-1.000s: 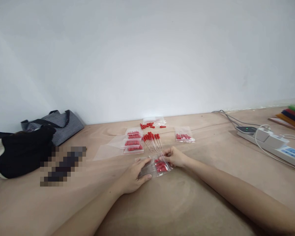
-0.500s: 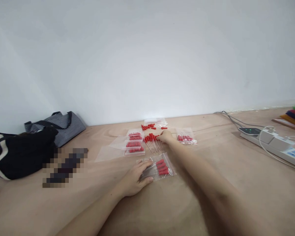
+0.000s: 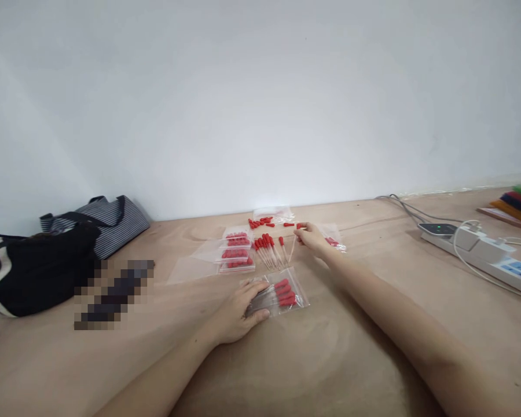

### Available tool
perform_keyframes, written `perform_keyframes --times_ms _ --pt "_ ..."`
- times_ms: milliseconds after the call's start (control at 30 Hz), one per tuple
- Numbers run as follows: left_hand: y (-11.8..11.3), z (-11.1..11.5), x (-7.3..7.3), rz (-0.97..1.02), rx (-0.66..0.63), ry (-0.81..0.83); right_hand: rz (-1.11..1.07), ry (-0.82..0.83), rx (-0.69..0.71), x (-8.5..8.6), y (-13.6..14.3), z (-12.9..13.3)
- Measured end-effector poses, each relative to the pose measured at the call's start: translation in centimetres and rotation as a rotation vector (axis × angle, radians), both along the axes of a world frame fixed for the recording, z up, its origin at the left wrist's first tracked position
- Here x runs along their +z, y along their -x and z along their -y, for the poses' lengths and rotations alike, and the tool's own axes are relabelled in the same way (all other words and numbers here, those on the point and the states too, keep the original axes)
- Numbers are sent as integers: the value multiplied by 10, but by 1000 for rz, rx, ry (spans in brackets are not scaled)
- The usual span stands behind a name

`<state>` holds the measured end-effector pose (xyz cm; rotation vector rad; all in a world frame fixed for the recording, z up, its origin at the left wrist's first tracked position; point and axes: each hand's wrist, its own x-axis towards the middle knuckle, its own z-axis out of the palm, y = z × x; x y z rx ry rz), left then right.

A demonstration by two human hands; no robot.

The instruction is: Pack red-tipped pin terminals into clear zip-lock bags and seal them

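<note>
My left hand (image 3: pixel 238 310) lies with fingers apart on the left part of a clear zip bag (image 3: pixel 301 292) that holds several red-topped droppers (image 3: pixel 285 292). Beyond the bag, several loose droppers (image 3: pixel 267 249) are spread side by side, red ends away from me. My right hand (image 3: pixel 311 238), to their right, pinches one dropper (image 3: pixel 292 250) near its top, its thin stem pointing down. Behind are loose red bulbs (image 3: pixel 260 223), and a single red bulb (image 3: pixel 289 225) lies by the right fingertips.
Filled bags (image 3: pixel 237 255) overlap at the left of the droppers; another filled bag (image 3: pixel 335 243) is partly behind my right hand. A black bag (image 3: pixel 39 272) and striped bag (image 3: pixel 125 226) stand left. A power strip (image 3: pixel 495 260) with cables and coloured stacks (image 3: pixel 518 207) are at right.
My right hand has moved right from the row of loose droppers, with one dropper now pinched in its fingers. My left hand stays on the clear bag.
</note>
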<state>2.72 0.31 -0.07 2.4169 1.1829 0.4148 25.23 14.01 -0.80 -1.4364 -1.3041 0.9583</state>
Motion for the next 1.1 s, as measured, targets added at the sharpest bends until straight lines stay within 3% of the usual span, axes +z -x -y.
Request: perform_keyframes --times_ms 100,233,400,633,833,1100 --pt "0 0 1 -8 7 -3 -86 -59 -50 -8 -22 30" --pt "1 -1 0 -35 5 -1 -381 -127 -35 -22 -32 60" --pt "0 -2 -1 -34 0 -8 -545 -72 -76 -28 -20 70" --pt "0 -1 0 -26 -11 -9 -703 31 -57 -24 -9 85" --pt "-1 0 1 -19 19 9 -661 116 66 -21 -7 94" --pt "1 -1 -3 24 16 9 -375 124 408 -18 -4 90"
